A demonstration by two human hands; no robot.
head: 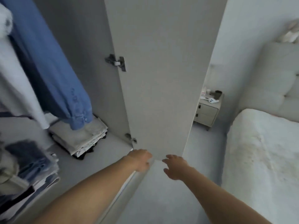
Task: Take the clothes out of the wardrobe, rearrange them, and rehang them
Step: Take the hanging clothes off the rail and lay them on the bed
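Both hands, left hand (141,160) and right hand (175,168), reach toward the wardrobe door (161,78)

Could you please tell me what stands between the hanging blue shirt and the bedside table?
In the head view, the open wardrobe door stands between the blue shirt and the bedside table, with the wardrobe's grey side wall just behind the shirt.

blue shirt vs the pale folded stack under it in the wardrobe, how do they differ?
The blue shirt hangs full length; the folded stack lies flat on the wardrobe floor. The shirt is denim blue, the stack cream with something dark beneath. The shirt's cuff dangles over the stack. Neither hand touches either.
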